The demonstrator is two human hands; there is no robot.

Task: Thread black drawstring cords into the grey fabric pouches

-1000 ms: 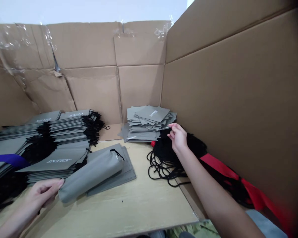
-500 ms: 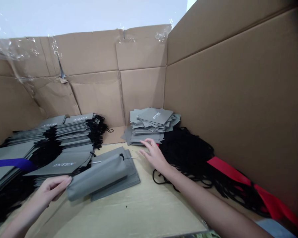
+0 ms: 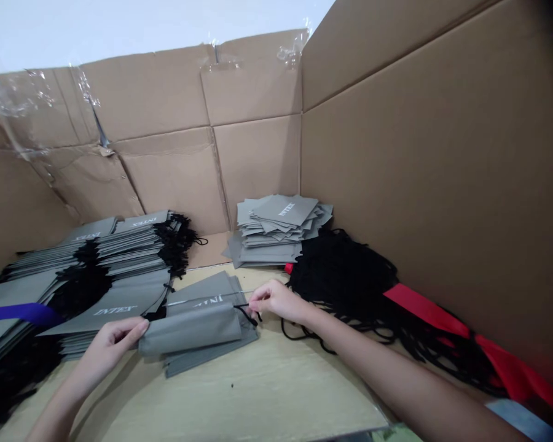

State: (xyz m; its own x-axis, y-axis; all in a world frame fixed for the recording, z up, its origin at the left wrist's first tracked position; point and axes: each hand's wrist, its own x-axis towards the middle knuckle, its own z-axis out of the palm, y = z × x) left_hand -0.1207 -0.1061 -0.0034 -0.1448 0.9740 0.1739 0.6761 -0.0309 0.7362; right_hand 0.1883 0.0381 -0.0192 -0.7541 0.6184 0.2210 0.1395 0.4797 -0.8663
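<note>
**One rolled grey drawstring bag (image 3: 188,329), a hand at each end**

The roll lies roughly level across a flat grey bag (image 3: 203,287) printed INTEX, near the front edge of the stacks on the pale bench (image 3: 239,399). The left hand (image 3: 113,344) sits at the roll's left end, fingers close together with the tips against the fabric; whether it truly grips, I cannot tell. The right hand (image 3: 276,302) is at the other end, thumb and fingers pinching a black drawstring cord (image 3: 247,312) where it leaves the roll's mouth.

Left of the roll, tall stacks of flat grey bags (image 3: 120,248) rise in overlapping rows, their black cords bunched along the edges, and a blue strip (image 3: 18,313) crosses the nearest pile. Another loose stack of grey bags (image 3: 276,224) sits in the back corner, against the cardboard wall (image 3: 258,159). Just beyond the right hand lies a tangled heap of black cords (image 3: 341,273), running toward a red strap (image 3: 426,310) along the right cardboard wall (image 3: 442,166). Clear plastic film (image 3: 18,92) clings to the top edge of the cardboard at the far left.
</note>
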